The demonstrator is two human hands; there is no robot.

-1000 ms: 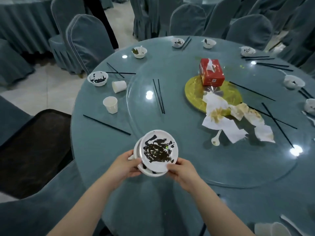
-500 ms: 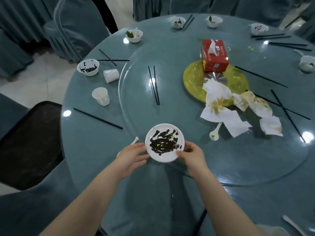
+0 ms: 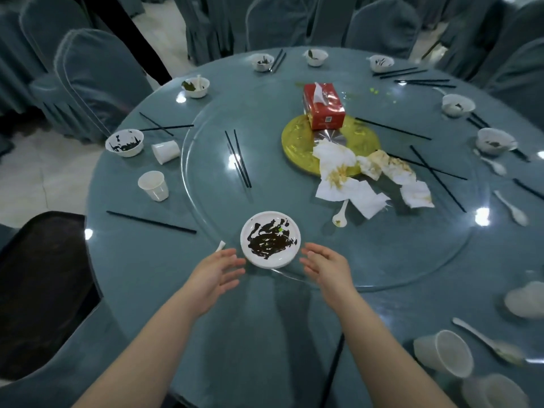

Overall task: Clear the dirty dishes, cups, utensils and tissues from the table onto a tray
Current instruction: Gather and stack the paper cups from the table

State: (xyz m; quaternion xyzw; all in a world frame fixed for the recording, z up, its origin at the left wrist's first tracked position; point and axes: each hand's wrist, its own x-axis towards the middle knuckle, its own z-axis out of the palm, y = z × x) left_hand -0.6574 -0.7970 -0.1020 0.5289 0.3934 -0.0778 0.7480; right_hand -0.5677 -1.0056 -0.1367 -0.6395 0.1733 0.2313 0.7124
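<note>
A white plate (image 3: 270,239) smeared with dark sauce sits on the near edge of the glass turntable (image 3: 412,260). My left hand (image 3: 216,270) and my right hand (image 3: 325,267) hover just in front of it, one on each side, fingers relaxed and holding nothing. A black tray (image 3: 38,290) lies on a chair at the left. Stained tissues (image 3: 362,178) and a white spoon (image 3: 341,214) lie on the turntable. Dirty bowls (image 3: 124,142) ring the table, with paper cups (image 3: 153,185) and black chopsticks (image 3: 238,157).
A red tissue box (image 3: 323,106) stands on a gold plate (image 3: 297,145) at the centre. A tipped cup (image 3: 444,353) and a spoon (image 3: 485,340) lie at the near right. Covered chairs (image 3: 97,81) surround the round table (image 3: 265,334). A person's dark leg (image 3: 129,33) is at the far left.
Both hands held the plate a second ago; they set it on the turntable's edge and have now let go, drawing back a little. The camera has tilted up.
</note>
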